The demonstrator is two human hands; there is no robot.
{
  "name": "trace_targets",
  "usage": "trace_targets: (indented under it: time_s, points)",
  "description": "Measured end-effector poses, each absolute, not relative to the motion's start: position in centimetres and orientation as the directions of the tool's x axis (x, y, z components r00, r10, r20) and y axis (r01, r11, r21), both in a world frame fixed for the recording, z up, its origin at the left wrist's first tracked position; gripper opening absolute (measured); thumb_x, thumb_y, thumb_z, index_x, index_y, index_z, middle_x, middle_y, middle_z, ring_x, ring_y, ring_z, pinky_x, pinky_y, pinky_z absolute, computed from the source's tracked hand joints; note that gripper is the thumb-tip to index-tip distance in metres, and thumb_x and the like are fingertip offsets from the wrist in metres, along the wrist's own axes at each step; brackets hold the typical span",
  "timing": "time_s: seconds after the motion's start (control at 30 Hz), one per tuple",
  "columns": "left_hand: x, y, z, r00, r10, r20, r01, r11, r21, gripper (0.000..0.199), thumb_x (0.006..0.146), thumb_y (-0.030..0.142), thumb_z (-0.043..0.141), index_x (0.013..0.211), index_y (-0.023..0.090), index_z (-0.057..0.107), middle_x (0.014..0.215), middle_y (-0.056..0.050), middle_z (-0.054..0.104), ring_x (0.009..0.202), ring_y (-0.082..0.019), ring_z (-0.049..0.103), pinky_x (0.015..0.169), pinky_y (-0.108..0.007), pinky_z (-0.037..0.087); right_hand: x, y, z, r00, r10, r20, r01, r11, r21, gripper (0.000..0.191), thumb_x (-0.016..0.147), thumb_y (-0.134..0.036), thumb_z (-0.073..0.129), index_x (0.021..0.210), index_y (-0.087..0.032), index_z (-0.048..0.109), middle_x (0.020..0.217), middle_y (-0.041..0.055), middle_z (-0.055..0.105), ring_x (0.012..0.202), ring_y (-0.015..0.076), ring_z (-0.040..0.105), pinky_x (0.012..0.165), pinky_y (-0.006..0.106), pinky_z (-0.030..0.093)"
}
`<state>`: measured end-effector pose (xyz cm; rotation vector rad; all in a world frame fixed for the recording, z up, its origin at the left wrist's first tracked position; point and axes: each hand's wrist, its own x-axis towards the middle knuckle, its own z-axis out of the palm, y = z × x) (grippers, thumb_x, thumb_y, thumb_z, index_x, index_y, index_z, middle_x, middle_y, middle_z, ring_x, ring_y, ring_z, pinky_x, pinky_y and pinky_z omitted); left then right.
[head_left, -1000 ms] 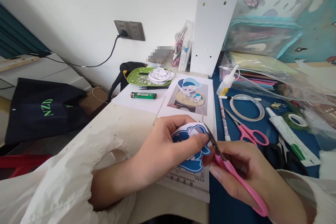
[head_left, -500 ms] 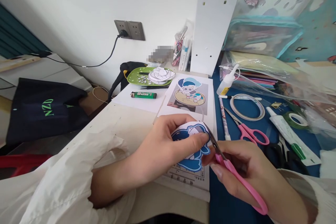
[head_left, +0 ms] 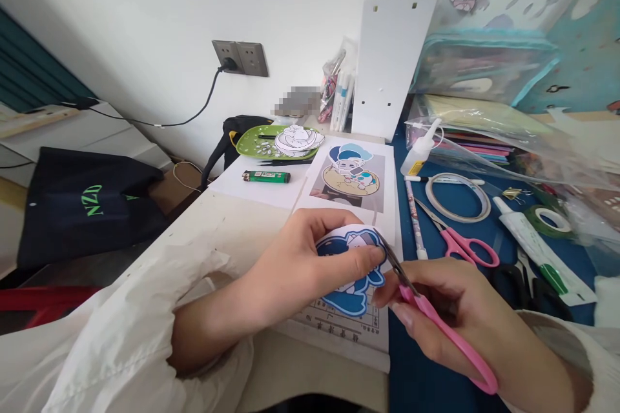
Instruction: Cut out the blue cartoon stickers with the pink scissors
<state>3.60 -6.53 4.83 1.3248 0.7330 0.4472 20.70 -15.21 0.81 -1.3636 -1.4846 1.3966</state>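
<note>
My left hand (head_left: 310, 271) pinches a paper cutout (head_left: 349, 302) printed with a blue cartoon figure, the thumb lying across its front. White paper still borders the figure along its top edge. My right hand (head_left: 450, 310) grips pink-handled scissors (head_left: 448, 329), fingers in the loops. The blades sit at the cutout's upper right edge, close to my left thumb, and look nearly closed. Beneath the cutout lies a printed form sheet (head_left: 339, 335). Just beyond my hands, a sheet with a colour picture (head_left: 349, 184) shows a figure in a yellow bowl shape.
A green lighter (head_left: 266, 177) and a green tray (head_left: 252, 142) with a white paper cutout lie at the back left. On the blue mat are a tape roll (head_left: 458, 197), a second pair of pink scissors (head_left: 465, 245), black scissors (head_left: 527, 290), a white tube (head_left: 545, 251) and a glue bottle (head_left: 420, 147).
The scissor blades have shifted very slightly against the cutout's upper right edge. Both hands keep their holds, and the whole view has moved a touch.
</note>
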Motion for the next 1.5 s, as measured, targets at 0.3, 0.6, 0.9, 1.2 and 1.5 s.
trace_targets:
  time_s: [0.3, 0.6, 0.9, 1.2, 1.5]
  points:
    - [3.6, -6.3, 5.2, 0.713, 0.668, -0.211, 0.151, 0.147, 0.978, 0.014, 0.077, 0.019, 0.064, 0.066, 0.014, 0.059, 0.056, 0.006, 0.051, 0.05, -0.004, 0.043, 0.044, -0.012, 0.034, 20.9, -14.9, 1.2, -0.277, 0.934, -0.227, 0.172, -0.184, -0.968, 0.01, 0.079, -0.017, 0.056, 0.085, -0.017, 0.064, 0.062, -0.0022, 0.05, 0.05, 0.0074, 0.036, 0.046, 0.018, 0.034]
    - [3.4, -6.1, 5.0, 0.727, 0.657, -0.2, 0.177, 0.103, 0.979, 0.015, 0.08, 0.023, 0.063, 0.068, 0.015, 0.058, 0.058, 0.006, 0.05, 0.051, -0.005, 0.042, 0.045, -0.013, 0.035, 20.8, -14.5, 2.0, -0.289, 0.924, -0.25, 0.167, -0.209, -0.964, 0.006, 0.075, -0.014, 0.057, 0.078, -0.015, 0.063, 0.056, -0.0064, 0.037, 0.047, 0.006, 0.024, 0.042, 0.021, 0.021]
    - [3.4, -6.1, 5.2, 0.741, 0.639, -0.205, 0.166, 0.122, 0.979, 0.014, 0.081, 0.02, 0.062, 0.069, 0.014, 0.059, 0.058, 0.007, 0.05, 0.052, -0.004, 0.042, 0.046, -0.011, 0.035, 20.9, -14.6, 2.0, -0.291, 0.924, -0.25, 0.188, -0.201, -0.961, 0.01, 0.071, -0.013, 0.055, 0.076, -0.014, 0.063, 0.055, -0.005, 0.04, 0.046, 0.0067, 0.027, 0.043, 0.022, 0.021]
    - [3.3, -5.8, 5.2, 0.753, 0.626, -0.205, 0.173, 0.112, 0.979, 0.011, 0.081, 0.019, 0.061, 0.071, 0.016, 0.062, 0.059, 0.007, 0.053, 0.05, -0.004, 0.046, 0.045, -0.011, 0.038, 20.9, -14.3, 2.1, -0.304, 0.906, -0.294, 0.19, -0.245, -0.951, 0.014, 0.068, -0.012, 0.053, 0.076, -0.013, 0.064, 0.054, -0.0063, 0.035, 0.046, 0.006, 0.022, 0.042, 0.021, 0.018]
    - [3.1, -5.7, 5.2, 0.755, 0.603, -0.257, 0.209, 0.15, 0.966, 0.012, 0.08, 0.022, 0.063, 0.069, 0.016, 0.061, 0.059, 0.006, 0.054, 0.051, -0.004, 0.046, 0.047, -0.011, 0.041, 21.2, -14.4, 1.9, -0.297, 0.907, -0.298, 0.258, -0.224, -0.94, 0.015, 0.068, -0.014, 0.053, 0.075, -0.013, 0.066, 0.054, -0.0055, 0.036, 0.046, 0.0063, 0.024, 0.042, 0.021, 0.018]
